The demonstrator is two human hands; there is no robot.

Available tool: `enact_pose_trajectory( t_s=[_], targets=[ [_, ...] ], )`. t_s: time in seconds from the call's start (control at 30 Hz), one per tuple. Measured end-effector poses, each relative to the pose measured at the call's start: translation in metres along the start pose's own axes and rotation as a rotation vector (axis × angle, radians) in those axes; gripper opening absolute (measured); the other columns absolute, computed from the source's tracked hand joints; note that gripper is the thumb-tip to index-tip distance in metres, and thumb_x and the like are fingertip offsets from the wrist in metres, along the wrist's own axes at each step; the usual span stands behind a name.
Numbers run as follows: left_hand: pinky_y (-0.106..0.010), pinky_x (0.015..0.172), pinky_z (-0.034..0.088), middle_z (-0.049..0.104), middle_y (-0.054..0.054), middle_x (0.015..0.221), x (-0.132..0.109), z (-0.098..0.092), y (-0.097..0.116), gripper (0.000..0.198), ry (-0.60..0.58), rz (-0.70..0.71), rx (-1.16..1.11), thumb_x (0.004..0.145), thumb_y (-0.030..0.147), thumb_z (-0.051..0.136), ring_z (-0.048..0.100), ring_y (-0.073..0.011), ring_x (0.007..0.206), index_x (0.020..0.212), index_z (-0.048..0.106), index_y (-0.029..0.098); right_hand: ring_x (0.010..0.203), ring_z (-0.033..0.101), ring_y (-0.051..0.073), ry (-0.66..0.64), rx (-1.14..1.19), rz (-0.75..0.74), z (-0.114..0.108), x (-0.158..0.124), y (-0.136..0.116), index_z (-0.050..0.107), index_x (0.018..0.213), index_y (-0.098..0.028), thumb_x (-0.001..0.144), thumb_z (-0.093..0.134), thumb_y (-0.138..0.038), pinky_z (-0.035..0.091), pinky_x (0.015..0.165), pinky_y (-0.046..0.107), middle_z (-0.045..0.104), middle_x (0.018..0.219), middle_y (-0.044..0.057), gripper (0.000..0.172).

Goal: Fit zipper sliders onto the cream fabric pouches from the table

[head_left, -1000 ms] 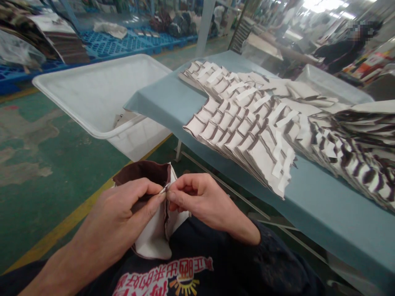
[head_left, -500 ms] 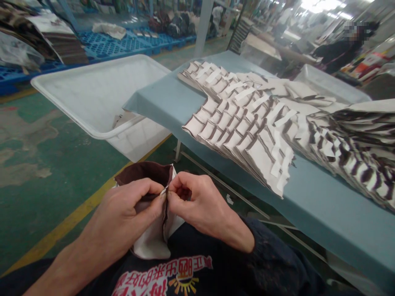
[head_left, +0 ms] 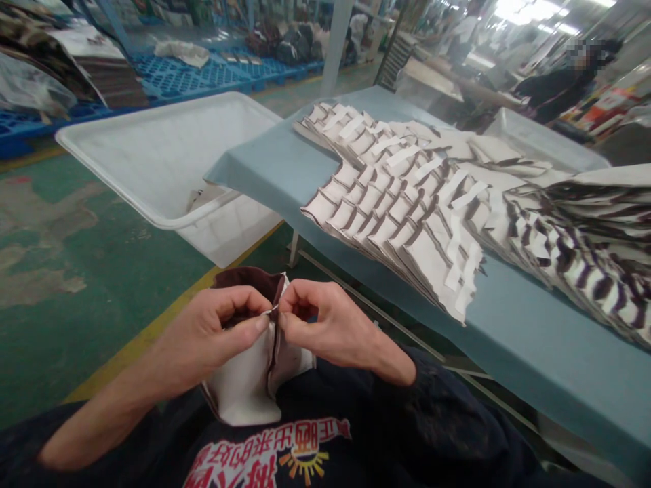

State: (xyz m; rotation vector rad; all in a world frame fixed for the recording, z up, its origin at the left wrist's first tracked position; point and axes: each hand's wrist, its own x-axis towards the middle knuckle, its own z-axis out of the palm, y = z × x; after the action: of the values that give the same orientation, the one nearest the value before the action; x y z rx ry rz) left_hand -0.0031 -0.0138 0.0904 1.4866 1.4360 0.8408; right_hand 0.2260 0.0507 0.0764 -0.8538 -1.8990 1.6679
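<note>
In front of my chest, both hands hold a sewn fabric piece (head_left: pixel 247 386), cream outside and dark brown inside, with its upper end open. My left hand (head_left: pixel 216 332) pinches the top edge at the seam between thumb and forefinger. Right beside it, my right hand (head_left: pixel 333 325) pinches the same edge, the fingertips of both nearly touching. Between the tips a small light bit of the edge shows; I cannot make out whether it is thread or cloth. The lower part of the piece hangs against my dark top.
A blue-grey table (head_left: pixel 264 163) to the right carries overlapping rows of similar cream-and-brown pieces (head_left: pixel 376 203). Against its left end stands a white plastic bin (head_left: pixel 147 149) with a few pieces inside. Blue pallets (head_left: pixel 203 74) hold goods behind. A person (head_left: pixel 554 88) is at the upper right.
My hands have shifted slightly and the fabric piece has turned a little, showing more of its right side. Both pinches remain at the seam's top.
</note>
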Motion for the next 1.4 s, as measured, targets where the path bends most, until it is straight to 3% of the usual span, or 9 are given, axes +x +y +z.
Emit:
enact_pose_trajectory(
  t_s=[0.2,0.4,0.57,0.7,0.87,1.13,1.33,1.4],
  targets=[
    [-0.020,0.057,0.053,0.082,0.000,0.075,0.002,-0.016,0.003,0.029,-0.041,0.046,0.081,0.093,0.047,0.074,0.073,-0.0181,0.066,0.082,0.089,0.025,0.072,0.054,0.012,-0.074,0.129,-0.003,-0.005,0.009,-0.003,0.067,0.085,-0.025,0.090,0.076,-0.028,0.044,0.067,0.026,0.065,0.078,-0.007,0.011],
    [-0.024,0.061,0.058,0.084,-0.002,0.079,-0.003,-0.014,-0.003,0.027,-0.063,-0.004,0.120,0.093,0.048,0.076,0.077,-0.0215,0.069,0.086,0.087,0.024,0.072,0.059,0.013,-0.043,0.077,-0.047,0.004,0.009,0.002,0.066,0.085,-0.025,0.091,0.075,-0.025,0.048,0.068,0.026,0.069,0.078,-0.006,0.011],
    [-0.025,0.063,0.058,0.084,-0.002,0.080,-0.007,-0.011,-0.018,0.027,-0.010,0.003,0.117,0.097,0.048,0.076,0.077,-0.0222,0.071,0.086,0.087,0.025,0.070,0.061,0.013,-0.005,0.014,-0.089,0.007,0.009,0.004,0.065,0.086,-0.026,0.094,0.072,-0.022,0.049,0.067,0.026,0.069,0.077,-0.006,0.011],
    [-0.028,0.064,0.057,0.082,-0.001,0.074,-0.006,-0.003,-0.021,0.029,0.058,0.025,0.121,0.100,0.050,0.075,0.071,-0.0223,0.069,0.085,0.085,0.027,0.069,0.060,0.014,0.033,-0.163,-0.113,0.010,0.010,0.006,0.059,0.086,-0.027,0.097,0.072,-0.020,0.046,0.067,0.026,0.067,0.077,-0.006,0.018],
    [-0.029,0.060,0.051,0.079,-0.001,0.071,-0.003,0.005,-0.010,0.026,0.078,-0.009,0.176,0.094,0.047,0.071,0.068,-0.0213,0.065,0.079,0.080,0.027,0.078,0.063,0.017,0.109,-0.426,-0.185,0.016,0.012,0.013,0.055,0.090,-0.029,0.096,0.074,-0.020,0.046,0.075,0.030,0.067,0.083,-0.003,0.022],
    [-0.027,0.062,0.054,0.082,-0.001,0.078,-0.007,-0.011,-0.034,0.029,0.005,0.022,0.097,0.104,0.049,0.073,0.071,-0.0215,0.069,0.091,0.085,0.026,0.068,0.059,0.014,0.031,-0.229,-0.164,0.012,0.019,0.015,0.058,0.089,-0.028,0.098,0.073,-0.023,0.044,0.067,0.027,0.067,0.077,-0.006,0.018],
    [-0.024,0.060,0.052,0.079,0.000,0.073,-0.004,-0.020,-0.013,0.031,0.031,0.075,0.182,0.103,0.045,0.071,0.069,-0.0195,0.066,0.081,0.083,0.025,0.073,0.068,0.015,0.066,-0.214,-0.271,0.015,0.015,0.026,0.064,0.094,-0.027,0.105,0.076,-0.030,0.054,0.072,0.027,0.075,0.083,-0.004,0.016],
    [-0.023,0.058,0.051,0.077,0.000,0.070,-0.004,-0.022,-0.005,0.031,0.015,0.094,0.191,0.101,0.044,0.071,0.068,-0.0187,0.063,0.078,0.082,0.025,0.083,0.077,0.018,0.119,-0.259,-0.336,0.014,0.012,0.029,0.070,0.102,-0.027,0.106,0.080,-0.031,0.062,0.082,0.030,0.084,0.093,0.000,0.012]
  ],
)
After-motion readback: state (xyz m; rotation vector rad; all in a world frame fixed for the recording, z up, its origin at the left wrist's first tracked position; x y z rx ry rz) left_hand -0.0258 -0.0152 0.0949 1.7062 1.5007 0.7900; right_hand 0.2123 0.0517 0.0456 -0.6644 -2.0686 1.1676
